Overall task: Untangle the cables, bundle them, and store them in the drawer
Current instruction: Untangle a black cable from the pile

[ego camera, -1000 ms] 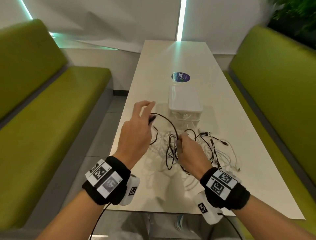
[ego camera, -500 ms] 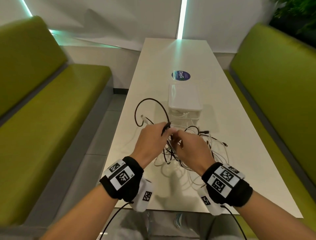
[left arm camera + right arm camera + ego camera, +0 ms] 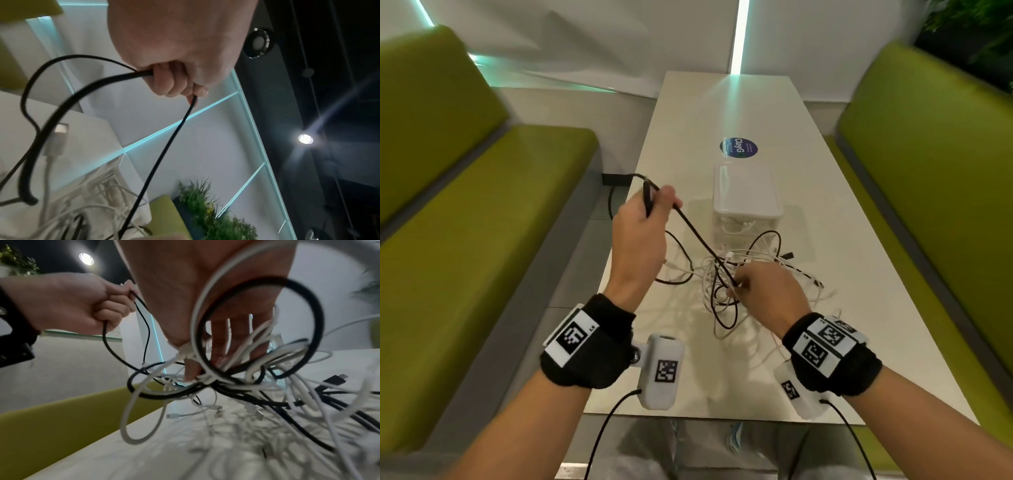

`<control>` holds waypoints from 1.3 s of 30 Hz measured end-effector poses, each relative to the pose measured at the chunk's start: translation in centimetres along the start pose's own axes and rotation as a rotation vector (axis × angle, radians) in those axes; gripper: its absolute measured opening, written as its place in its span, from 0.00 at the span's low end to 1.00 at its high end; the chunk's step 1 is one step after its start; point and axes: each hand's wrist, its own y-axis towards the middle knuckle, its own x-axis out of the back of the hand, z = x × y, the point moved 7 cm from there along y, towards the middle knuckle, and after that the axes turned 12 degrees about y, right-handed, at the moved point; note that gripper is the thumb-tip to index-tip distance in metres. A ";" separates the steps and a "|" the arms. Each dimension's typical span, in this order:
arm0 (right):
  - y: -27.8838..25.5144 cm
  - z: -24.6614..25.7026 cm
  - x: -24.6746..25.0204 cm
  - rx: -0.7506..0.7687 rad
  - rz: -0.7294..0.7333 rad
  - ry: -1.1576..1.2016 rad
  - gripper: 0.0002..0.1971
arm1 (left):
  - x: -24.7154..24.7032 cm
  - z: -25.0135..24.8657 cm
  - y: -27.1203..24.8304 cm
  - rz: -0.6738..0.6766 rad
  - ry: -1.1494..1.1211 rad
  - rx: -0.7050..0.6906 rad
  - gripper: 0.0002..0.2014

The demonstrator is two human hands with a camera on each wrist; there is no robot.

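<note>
In the head view a thin black cable runs as a straight taut line from the upper left down to the lower right, its long axis slanting between the two hands. The left hand, raised above the table's left edge, has its fingers curled round the upper part of this cable. Above that fist a short stretch of the cable bends over, and its black plug end lies back along the knuckles, pointing down the frame. In the left wrist view the curled fingers close on the cable, which leaves the fist toward the lower left of the frame.

The right hand sits lower, just right of centre, over the tangle of white and black cables. Its thumb and fingertips pinch strands where the taut black cable enters the heap; in the right wrist view white and black loops drape round its fingers, which are bent into the knot. The tangle lies on the white table, partly lifted under the right hand, with loose ends spreading right.

Behind the tangle, toward the frame's centre, stands a small translucent white drawer box with white cables inside. A round blue sticker lies beyond it. Green bench seats flank the table.
</note>
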 end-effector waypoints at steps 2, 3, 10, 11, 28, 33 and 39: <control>-0.2 -0.3 -0.3 0.008 0.013 -0.005 0.14 | -0.5 0.6 0.0 0.050 0.062 0.006 0.17; -0.5 -0.3 -0.4 0.022 0.002 -0.003 0.16 | -1.0 0.8 -0.3 0.101 0.118 -0.003 0.20; -1.6 1.0 -0.4 0.115 -0.014 -0.039 0.06 | -6.3 3.3 -4.5 0.465 0.558 -0.133 0.23; -1.8 1.2 -0.4 0.125 -0.021 -0.062 0.07 | -6.5 3.5 -4.6 0.459 0.606 -0.146 0.19; -2.5 2.6 1.8 0.240 -0.089 -0.142 0.11 | -7.2 2.9 -4.8 0.318 0.485 -0.089 0.12; -2.8 3.1 1.5 0.286 -0.108 -0.269 0.07 | -6.7 2.9 -5.2 0.237 0.364 -0.075 0.04; -2.1 2.2 1.4 0.212 -0.061 -0.136 0.09 | -7.0 3.1 -5.3 0.268 0.175 -0.041 0.02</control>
